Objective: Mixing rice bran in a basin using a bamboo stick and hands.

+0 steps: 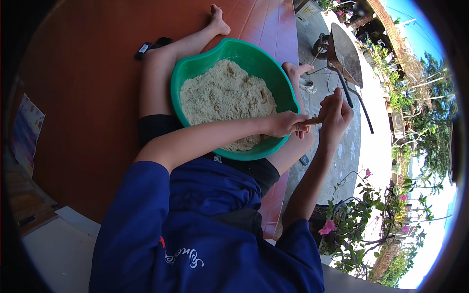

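A green plastic basin rests between my bent legs, holding a heap of pale, crumbly flour-like meal. My left forearm crosses over the basin, and my left hand is closed above its right rim. Farther right, past the rim, my right hand is raised with its fingers curled. A short, thin, brown stick-like piece spans the gap between the two hands, and both grip it. Its ends are hidden inside my fingers, so its exact kind cannot be made out.
I sit on a red tiled floor whose edge drops to grey concrete on the right. A wheelbarrow stands there. A pink-flowered plant grows near my right elbow. A small black object lies beside my left leg.
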### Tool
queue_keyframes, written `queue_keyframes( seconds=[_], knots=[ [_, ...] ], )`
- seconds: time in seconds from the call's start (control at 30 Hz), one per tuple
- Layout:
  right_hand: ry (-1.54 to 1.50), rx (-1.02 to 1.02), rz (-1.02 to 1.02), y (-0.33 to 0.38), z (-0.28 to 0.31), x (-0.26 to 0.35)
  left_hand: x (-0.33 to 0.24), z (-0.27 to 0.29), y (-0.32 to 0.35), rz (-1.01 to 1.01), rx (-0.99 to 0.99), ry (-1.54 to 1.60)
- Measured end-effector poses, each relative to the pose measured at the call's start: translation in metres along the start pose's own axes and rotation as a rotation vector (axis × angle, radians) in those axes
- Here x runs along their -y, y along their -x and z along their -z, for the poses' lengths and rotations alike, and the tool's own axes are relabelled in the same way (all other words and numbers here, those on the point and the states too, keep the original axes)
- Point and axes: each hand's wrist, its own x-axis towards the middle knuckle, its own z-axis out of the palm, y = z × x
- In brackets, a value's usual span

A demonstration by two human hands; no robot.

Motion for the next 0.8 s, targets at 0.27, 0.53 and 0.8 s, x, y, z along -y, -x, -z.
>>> queue_keyframes(
  seconds=[0.27,0.53,0.8],
  knots=[
    [-0.210,0.120,0.011,-0.001,-0.041,-0.035,0.044,0.062,-0.011,-0.041,-0.074,-0.403],
    [-0.387,0.234,0.003,0.031,-0.070,-0.119,0.033,0.129,0.027,0.145,0.147,-0.880],
    [-0.517,0.126,-0.132,0.050,-0.082,-0.121,0.018,0.101,0.069,0.374,0.068,-0.938]
  ],
)
